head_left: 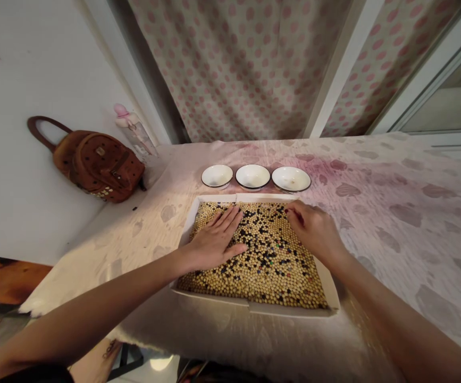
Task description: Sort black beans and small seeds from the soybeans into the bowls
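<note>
Clock faces read from the box's middle. Left hand (214, 243): forearm in from 8 o'clock, crosses the box's left wall, palm down, flat on the beads (262, 279). Fingers straight, slightly fanned, aimed at about 1; thumb splayed toward 3. Looks to grip nothing.

Right hand (313, 229): forearm in from 4, hand over the box's right wall at 2. Wrist bent, fingers curled under, thumb and index tips close together at the far right corner, pointing about 10. Can't tell if a bead is pinched, tips too small.

Beads (could be beans) cover the floor of the box (327, 282), mostly yellow, dark ones thickest mid-box and toward 12, a few red and green. Box sits mid-view, on the near part of the table (397, 260).

Edges: low white walls all round. Near wall at 6, table edge just past it, so tight there. Far wall at 12, with left bowl (217, 175), middle bowl (253, 175) and right bowl (286, 174) in a row just beyond, near each other. Widest room from 1 to 4, broad patterned cloth (405, 215). Bag (102, 165) at 10, well apart.
</note>
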Demonstrator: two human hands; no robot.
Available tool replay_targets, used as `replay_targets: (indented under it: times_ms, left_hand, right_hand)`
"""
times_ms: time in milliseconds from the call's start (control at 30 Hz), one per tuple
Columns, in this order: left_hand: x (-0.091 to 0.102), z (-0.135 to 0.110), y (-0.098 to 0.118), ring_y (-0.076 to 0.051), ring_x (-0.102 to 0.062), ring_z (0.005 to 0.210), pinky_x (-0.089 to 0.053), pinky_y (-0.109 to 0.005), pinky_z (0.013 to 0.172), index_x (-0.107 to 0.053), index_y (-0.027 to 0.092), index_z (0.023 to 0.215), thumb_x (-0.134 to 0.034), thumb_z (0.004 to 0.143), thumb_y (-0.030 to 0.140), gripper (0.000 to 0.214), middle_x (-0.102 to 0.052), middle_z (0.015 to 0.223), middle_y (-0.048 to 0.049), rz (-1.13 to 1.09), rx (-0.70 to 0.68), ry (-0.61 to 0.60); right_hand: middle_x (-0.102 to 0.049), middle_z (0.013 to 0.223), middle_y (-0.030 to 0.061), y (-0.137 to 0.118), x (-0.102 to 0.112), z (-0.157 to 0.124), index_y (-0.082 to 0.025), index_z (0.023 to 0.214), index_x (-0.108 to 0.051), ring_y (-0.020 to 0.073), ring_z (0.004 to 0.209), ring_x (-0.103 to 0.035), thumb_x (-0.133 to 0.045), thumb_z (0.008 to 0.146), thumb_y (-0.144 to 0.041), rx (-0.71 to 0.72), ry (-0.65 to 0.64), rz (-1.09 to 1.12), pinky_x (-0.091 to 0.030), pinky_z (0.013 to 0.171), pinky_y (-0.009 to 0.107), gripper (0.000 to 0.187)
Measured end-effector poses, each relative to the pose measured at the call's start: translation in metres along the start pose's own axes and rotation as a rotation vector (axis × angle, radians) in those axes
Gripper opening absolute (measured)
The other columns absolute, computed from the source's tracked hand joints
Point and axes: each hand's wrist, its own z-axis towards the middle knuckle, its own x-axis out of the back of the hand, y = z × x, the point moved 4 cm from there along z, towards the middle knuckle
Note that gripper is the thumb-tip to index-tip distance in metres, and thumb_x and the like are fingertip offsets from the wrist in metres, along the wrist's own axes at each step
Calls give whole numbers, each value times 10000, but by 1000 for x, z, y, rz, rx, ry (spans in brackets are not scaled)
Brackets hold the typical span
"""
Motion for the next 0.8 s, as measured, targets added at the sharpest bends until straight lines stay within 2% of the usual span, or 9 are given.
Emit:
replay_targets:
  times_ms: [200,500,800]
  left_hand:
    - [-1,4,21,-261,95,1576,-13,-456,1311,197,182,1615,-147,1047,674,826,142,1696,-82,-29,-147,-60]
    - [-2,-3,19,-256,83,1581,-9,-450,1309,116,146,1636,-174,1044,678,847,102,1705,-103,-68,-95,-84]
    - [0,6,36,-242,114,1576,33,-428,1306,39,99,1642,-178,1040,688,869,126,1697,-116,-37,-144,-98]
  right_hand:
    - [-689,755,48,0,0,0,-186,933,-662,205,638,-605,-461,961,-247,-5,-1,5,-378,627,316,212]
    - [-690,752,52,0,0,0,-185,938,-669,203,636,-602,-472,962,-245,0,4,-3,-379,624,319,208]
    - [-681,746,46,-1,1,1,-187,929,-663,194,637,-595,-466,967,-223,12,13,-9,-375,628,313,204]
